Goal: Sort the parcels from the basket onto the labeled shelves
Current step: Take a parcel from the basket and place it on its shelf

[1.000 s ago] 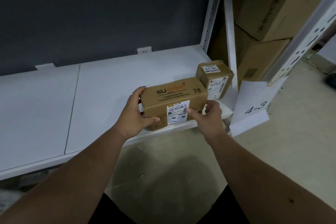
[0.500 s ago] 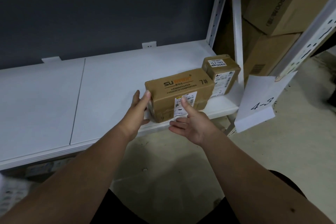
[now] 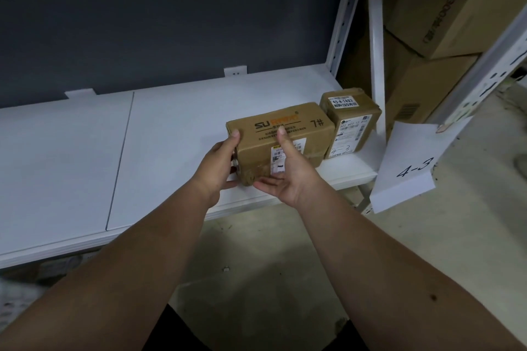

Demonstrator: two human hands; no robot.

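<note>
A brown cardboard parcel (image 3: 288, 122) printed "SU" and "7#" lies near the front right of the white shelf (image 3: 171, 137). It sits against a smaller brown parcel (image 3: 352, 122) with white labels and "4-2" handwritten on it. My left hand (image 3: 216, 168) rests against the larger parcel's left end, thumb on its top corner. My right hand (image 3: 291, 177) is palm-up at the front face, thumb pressed on that face and fingers straight along the bottom edge. The basket is out of view.
A paper sheet marked "4-3" (image 3: 410, 162) hangs from the grey upright at the right. A white shelf post (image 3: 376, 51) stands just behind the small parcel. Large cartons (image 3: 445, 8) are stacked beyond it. A dark wall backs the shelf, with concrete floor below.
The larger parcel went from being held at the shelf's front edge to lying on the shelf against the small parcel. Both hands let go their grip and now lie flat against it.
</note>
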